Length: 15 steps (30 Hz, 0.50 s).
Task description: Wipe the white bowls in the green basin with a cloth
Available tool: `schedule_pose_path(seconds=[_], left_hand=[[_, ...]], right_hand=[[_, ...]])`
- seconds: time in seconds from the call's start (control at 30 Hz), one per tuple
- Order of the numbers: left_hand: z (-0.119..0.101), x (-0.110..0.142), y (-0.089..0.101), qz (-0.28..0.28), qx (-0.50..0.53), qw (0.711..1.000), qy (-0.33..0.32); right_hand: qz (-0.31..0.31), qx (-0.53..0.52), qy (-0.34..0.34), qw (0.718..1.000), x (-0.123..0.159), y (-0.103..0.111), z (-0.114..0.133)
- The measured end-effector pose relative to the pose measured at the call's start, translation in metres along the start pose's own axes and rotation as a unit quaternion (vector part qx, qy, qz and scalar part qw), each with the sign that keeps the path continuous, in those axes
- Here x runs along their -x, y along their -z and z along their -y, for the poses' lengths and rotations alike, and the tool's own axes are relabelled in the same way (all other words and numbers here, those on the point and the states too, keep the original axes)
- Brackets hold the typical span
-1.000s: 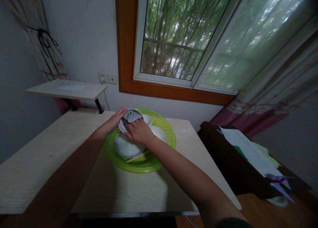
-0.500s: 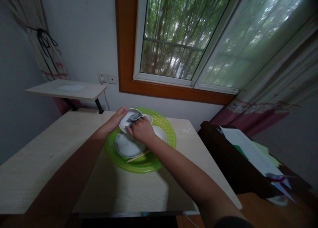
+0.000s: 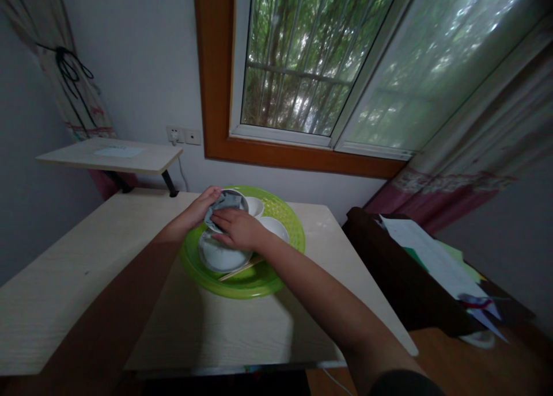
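Note:
My left hand [image 3: 202, 207] grips the left rim of a white bowl [image 3: 245, 202], tilted up above a round green tray [image 3: 253, 291]. A crumpled grey cloth [image 3: 230, 200] covers much of the bowl's inside. On that cloth lies my right hand [image 3: 241, 228], its fingers pressing it against the bowl. Directly below sits a white plate [image 3: 221, 259], partly hidden by the right hand. A small white bowl [image 3: 256, 207] and another white bowl [image 3: 276, 228] stand to the right in the tray. Light wooden chopsticks [image 3: 235, 273] rest by the plate's lower edge.
The tray stands on a pale wooden table [image 3: 242, 332]. A raised shelf [image 3: 142, 161] with a paper sheet [image 3: 118, 152] is at the back left. To the right, papers [image 3: 425, 249] lie on a dark brown piece of furniture [image 3: 389, 275]. A window [image 3: 302, 68] is behind.
The grey cloth, bunched under my right hand before, now lies spread over the bowl's inside. My right hand has moved slightly left and down, its fingers flatter. The left hand keeps its hold.

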State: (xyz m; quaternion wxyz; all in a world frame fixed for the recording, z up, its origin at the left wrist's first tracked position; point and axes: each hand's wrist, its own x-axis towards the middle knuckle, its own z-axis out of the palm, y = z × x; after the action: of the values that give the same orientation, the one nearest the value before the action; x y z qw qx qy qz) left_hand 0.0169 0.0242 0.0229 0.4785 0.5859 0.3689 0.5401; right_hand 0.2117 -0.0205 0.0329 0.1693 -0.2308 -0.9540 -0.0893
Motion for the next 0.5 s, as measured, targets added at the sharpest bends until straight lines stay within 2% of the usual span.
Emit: schedule_pose_path(seconds=[0.17, 0.33, 0.5], left_hand=[[0.003, -0.002, -0.002, 0.008, 0.019, 1.000, 0.007], [0.003, -0.002, -0.004, -0.014, 0.041, 0.999, 0.027], [-0.002, 0.000, -0.004, -0.025, 0.027, 0.999, 0.027]], right_hand=[[-0.010, 0.056, -0.064, 0.996, 0.000, 0.000, 0.003], [0.003, 0.086, -0.167, 0.982, -0.006, 0.006, 0.011], [0.040, 0.103, -0.190, 0.975, -0.010, 0.012, 0.014]])
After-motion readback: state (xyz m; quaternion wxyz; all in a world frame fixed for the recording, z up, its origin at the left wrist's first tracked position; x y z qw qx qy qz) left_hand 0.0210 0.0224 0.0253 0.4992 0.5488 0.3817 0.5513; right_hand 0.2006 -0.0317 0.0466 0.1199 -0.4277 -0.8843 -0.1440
